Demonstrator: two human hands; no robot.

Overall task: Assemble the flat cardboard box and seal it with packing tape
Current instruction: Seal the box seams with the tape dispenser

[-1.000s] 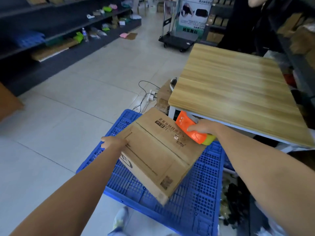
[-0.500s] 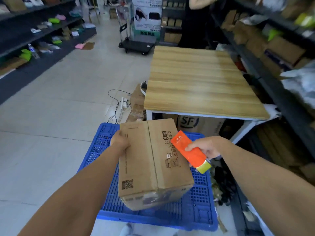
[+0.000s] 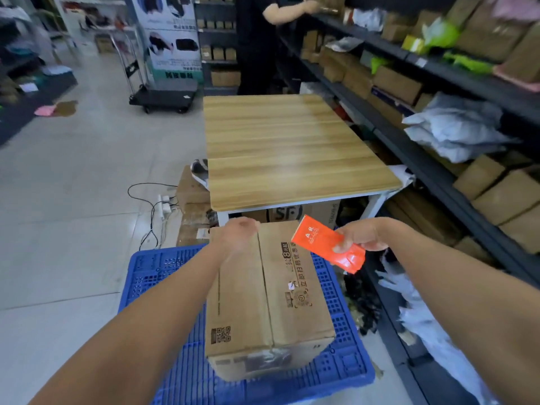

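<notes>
Wooden table (image 3: 292, 147), blue plastic pallet (image 3: 163, 276) on floor, black cart (image 3: 163, 96), shelves (image 3: 438, 68) of boxes

On the top of the cardboard box (image 3: 263, 287) at lower centre, a large "8" with "元起" in a dark badge is printed, and "立即扫码优惠" is read along the right flap. A QR code (image 3: 220, 335) is printed near its lower left corner, and a round stamp mark by the seam is too blurred to be read. "SF" is seen on the carton under the table (image 3: 285, 213). White characters on the orange packet (image 3: 321, 244) and lettering on the poster (image 3: 172, 39) at upper centre cannot be made out.
</notes>
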